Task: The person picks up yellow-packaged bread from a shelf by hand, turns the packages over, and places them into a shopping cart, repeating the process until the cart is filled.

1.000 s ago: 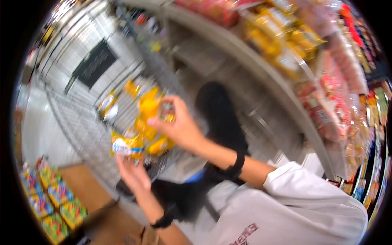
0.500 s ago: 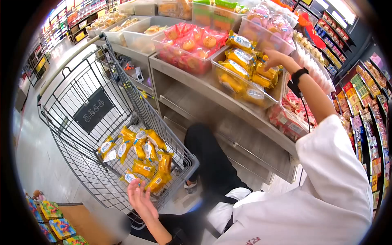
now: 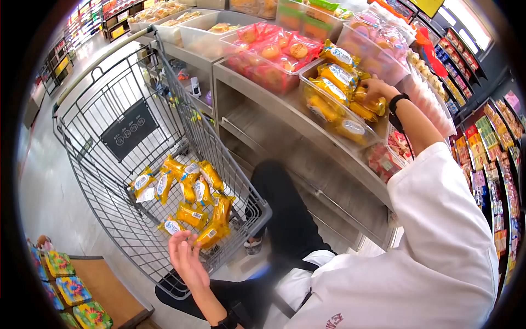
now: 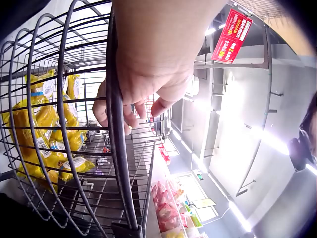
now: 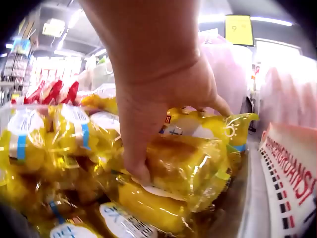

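My right hand (image 3: 378, 89) reaches into a clear plastic bin (image 3: 377, 133) of yellow-wrapped bread packs on the display shelf. In the right wrist view, thumb and fingers grip one bread pack (image 5: 185, 161), its clear yellow wrapper crinkled, with other packs below and beside it. My left hand (image 3: 189, 260) hovers at the near end of the shopping cart (image 3: 258, 215), fingers loosely bent and holding nothing. Several matching bread packs (image 3: 192, 215) lie in a loose pile on the cart's wire floor. From the left wrist, the hand (image 4: 158, 84) overlaps the cart's rim.
Beside the bin stand a tub of red-wrapped pastries (image 3: 271, 52) and a tub of pink-wrapped ones (image 3: 375, 41). A metal display shelf (image 3: 296, 118) runs along the cart's right side. Colourful packs (image 3: 74, 288) sit by a brown board at lower left. Stocked racks (image 3: 485, 159) line the right.
One second ago both hands were over the cart, the right one among the yellow packs. The right hand has since moved up and right into the bin; the left stays by the cart.
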{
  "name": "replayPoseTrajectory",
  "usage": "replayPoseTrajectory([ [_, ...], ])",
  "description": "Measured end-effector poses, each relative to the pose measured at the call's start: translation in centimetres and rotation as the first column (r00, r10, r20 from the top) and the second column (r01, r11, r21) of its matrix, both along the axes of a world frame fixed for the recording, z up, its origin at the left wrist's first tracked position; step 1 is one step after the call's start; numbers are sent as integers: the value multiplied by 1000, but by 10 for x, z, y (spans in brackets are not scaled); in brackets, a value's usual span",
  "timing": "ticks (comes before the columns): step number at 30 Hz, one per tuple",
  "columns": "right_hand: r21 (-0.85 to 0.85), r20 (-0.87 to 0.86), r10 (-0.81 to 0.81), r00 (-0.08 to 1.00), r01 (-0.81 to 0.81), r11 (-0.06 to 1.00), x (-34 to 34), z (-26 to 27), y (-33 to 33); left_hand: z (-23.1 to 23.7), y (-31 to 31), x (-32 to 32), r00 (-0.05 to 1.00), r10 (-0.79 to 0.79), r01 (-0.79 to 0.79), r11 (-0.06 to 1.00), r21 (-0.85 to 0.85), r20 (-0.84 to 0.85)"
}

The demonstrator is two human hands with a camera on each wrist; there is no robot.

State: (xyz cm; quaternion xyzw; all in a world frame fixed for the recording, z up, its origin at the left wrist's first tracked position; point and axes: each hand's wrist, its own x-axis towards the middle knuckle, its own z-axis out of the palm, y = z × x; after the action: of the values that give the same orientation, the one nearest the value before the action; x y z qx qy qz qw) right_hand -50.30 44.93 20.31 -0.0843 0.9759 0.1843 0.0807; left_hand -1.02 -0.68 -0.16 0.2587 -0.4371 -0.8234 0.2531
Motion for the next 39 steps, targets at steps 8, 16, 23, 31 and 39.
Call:
replayPoseTrajectory([
  [8, -333, -419, 277, 864, -431, 839, 93, 122, -49, -7, -2, -1, 998, 11, -8, 998, 61, -54],
  [16, -955, 123, 771, 625, 285, -79, 295, -56, -257, 5, 0, -2, 956, -244, 234, 969, -76, -165],
  [23, -234, 346, 928, 139, 970, -59, 351, -162, -357, 4, -6, 13, 946, -109, 166, 972, 167, -305],
  [31, -346, 430, 809, 401, 901, -262, 336, -178, -350, 7, -1, 2, 990, -73, 77, 997, 28, -119],
  [39, -477, 562, 700, 441, 864, -161, 327, -195, -330, -5, 0, -7, 997, -38, 54, 969, -240, 68],
])
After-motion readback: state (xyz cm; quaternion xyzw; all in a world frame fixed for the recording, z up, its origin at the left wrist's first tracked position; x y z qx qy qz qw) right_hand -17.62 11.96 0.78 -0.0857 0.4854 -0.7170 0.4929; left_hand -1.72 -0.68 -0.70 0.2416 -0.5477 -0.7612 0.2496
